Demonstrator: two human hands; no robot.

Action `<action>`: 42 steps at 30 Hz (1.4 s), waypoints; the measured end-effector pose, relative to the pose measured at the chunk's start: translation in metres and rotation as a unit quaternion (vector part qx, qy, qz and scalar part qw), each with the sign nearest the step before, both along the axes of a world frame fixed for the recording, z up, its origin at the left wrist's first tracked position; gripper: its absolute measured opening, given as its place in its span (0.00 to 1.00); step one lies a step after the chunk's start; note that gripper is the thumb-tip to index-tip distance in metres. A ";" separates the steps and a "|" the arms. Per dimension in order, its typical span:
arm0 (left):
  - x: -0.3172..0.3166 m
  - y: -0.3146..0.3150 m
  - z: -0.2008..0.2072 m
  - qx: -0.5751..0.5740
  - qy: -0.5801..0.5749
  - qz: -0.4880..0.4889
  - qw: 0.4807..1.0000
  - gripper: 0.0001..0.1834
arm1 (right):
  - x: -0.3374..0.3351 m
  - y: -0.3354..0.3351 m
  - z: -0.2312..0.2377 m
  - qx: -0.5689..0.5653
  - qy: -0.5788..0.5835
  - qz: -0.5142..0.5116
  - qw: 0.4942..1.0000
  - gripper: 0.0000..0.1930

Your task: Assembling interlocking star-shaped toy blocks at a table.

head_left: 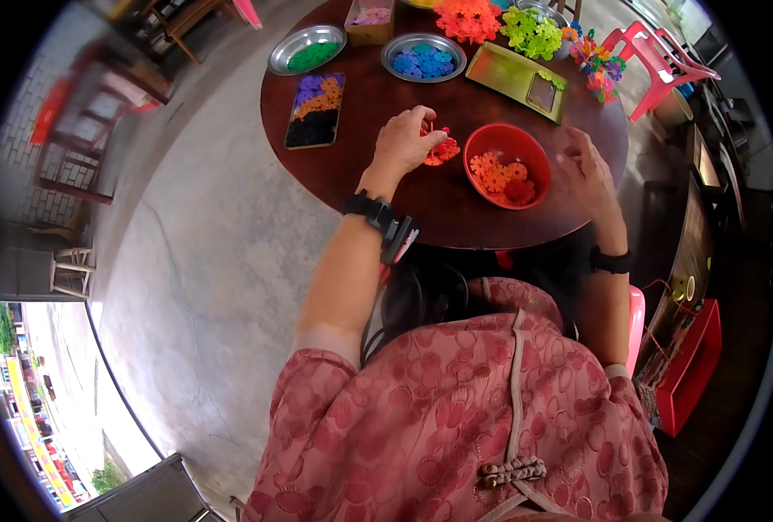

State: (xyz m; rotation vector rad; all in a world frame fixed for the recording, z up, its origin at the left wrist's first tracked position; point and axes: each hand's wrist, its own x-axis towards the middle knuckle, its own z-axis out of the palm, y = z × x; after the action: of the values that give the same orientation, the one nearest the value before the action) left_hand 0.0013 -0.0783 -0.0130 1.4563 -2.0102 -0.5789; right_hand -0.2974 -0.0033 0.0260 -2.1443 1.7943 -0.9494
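My left hand (401, 143) is closed on a small cluster of red flower-shaped interlocking pieces (441, 150), just above the dark round table (386, 109). To the right of the cluster stands a red plastic bowl (539, 157), with loose orange and red flower pieces (497, 174) in its bottom. My right hand (589, 165) hovers past the bowl's right rim, a little blurred. Its fingers and thumb are apart, and nothing shows between them.
Metal plates hold green pieces (313, 56) and blue pieces (423, 61). A dark tray (314, 132) carries purple, orange and black pieces; a green tray (499, 74) lies behind the bowl. Assembled orange (468, 19) and lime balls (533, 33) stand farther back. A pink chair (652, 61) is at right.
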 end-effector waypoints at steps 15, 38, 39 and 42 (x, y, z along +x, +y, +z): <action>0.010 0.002 -0.002 0.042 0.061 0.078 0.994 0.14 | -0.163 -0.015 -0.087 0.254 -0.497 -0.067 0.827 0.15; 0.013 0.004 0.016 0.136 -0.001 0.097 0.986 0.17 | -0.130 0.021 -0.075 0.275 -0.546 -0.150 0.777 0.15; 0.014 0.005 0.018 0.141 -0.002 0.095 0.985 0.18 | -0.131 0.022 -0.070 0.293 -0.506 -0.138 0.800 0.16; 0.015 0.004 0.016 0.134 -0.025 0.079 0.988 0.20 | -0.131 0.029 -0.059 0.248 -0.350 -0.247 0.869 0.19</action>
State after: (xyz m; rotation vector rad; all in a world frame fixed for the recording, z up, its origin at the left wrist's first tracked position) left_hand 0.0163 -0.0740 0.0032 1.7861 -1.8878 -0.7727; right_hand -0.4280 0.0254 -0.0335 -0.8702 1.9032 -1.0258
